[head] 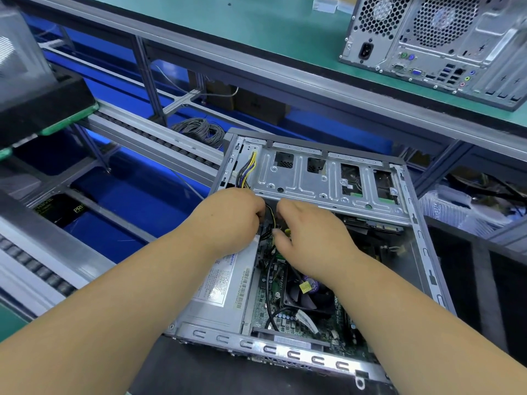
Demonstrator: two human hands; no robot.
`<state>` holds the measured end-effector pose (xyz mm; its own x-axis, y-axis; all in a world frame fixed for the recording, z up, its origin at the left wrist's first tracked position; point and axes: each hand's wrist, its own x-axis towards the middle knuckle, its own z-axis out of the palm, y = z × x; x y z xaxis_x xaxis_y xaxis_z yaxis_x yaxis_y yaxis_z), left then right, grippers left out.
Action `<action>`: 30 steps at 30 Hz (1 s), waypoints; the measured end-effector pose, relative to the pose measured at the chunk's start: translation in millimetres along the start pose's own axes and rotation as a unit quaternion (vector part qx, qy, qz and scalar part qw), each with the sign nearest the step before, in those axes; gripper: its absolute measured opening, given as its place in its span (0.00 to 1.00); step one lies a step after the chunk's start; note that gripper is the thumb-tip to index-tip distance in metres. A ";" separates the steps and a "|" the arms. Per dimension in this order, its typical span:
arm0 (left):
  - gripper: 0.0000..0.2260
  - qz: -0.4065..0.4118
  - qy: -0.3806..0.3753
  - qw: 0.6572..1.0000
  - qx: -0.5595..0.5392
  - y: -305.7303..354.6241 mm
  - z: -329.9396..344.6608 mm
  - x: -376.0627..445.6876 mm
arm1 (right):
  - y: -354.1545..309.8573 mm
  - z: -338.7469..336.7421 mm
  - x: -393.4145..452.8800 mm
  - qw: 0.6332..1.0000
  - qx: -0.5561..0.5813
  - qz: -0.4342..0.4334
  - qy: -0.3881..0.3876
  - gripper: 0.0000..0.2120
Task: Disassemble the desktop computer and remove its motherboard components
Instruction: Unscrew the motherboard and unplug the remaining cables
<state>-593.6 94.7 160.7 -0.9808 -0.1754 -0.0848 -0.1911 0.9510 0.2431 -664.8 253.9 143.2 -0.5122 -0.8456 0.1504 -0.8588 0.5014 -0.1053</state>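
An open grey desktop case (425, 246) lies on its side in front of me. Inside are a silver power supply (219, 297) on the left, a green motherboard (265, 306) with a black fan (305, 295), and a metal drive cage (308, 178) across the top. My left hand (231, 215) reaches in beside the power supply, its fingers curled around a bundle of black and yellow cables (271, 223). My right hand (313, 235) is close beside it, fingers bent down among the same cables. The fingertips of both are hidden under the cage.
A second tower case (427, 47) stands on the green bench top at the back right. A roller conveyor (159, 141) runs to the left, with a black bin (42, 106) on it. A coil of grey cable (199, 129) lies behind the open case.
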 end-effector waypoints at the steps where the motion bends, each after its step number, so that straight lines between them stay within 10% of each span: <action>1: 0.11 0.001 0.000 1.000 0.000 0.0 0.1 0.0 | 0.3 0.5 -0.5 1.000 -0.025 0.012 0.007 0.13; 30: 0.11 -0.001 0.009 1.000 -0.011 -1.3 1.9 0.2 | 3.8 -0.6 2.5 0.997 0.068 0.003 -0.030 0.09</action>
<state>-593.5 93.8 158.5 -0.9809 -0.1819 -0.0683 -0.1936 0.9450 0.2636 -669.3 253.8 143.8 -0.5122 -0.8540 0.0915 -0.8438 0.4805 -0.2391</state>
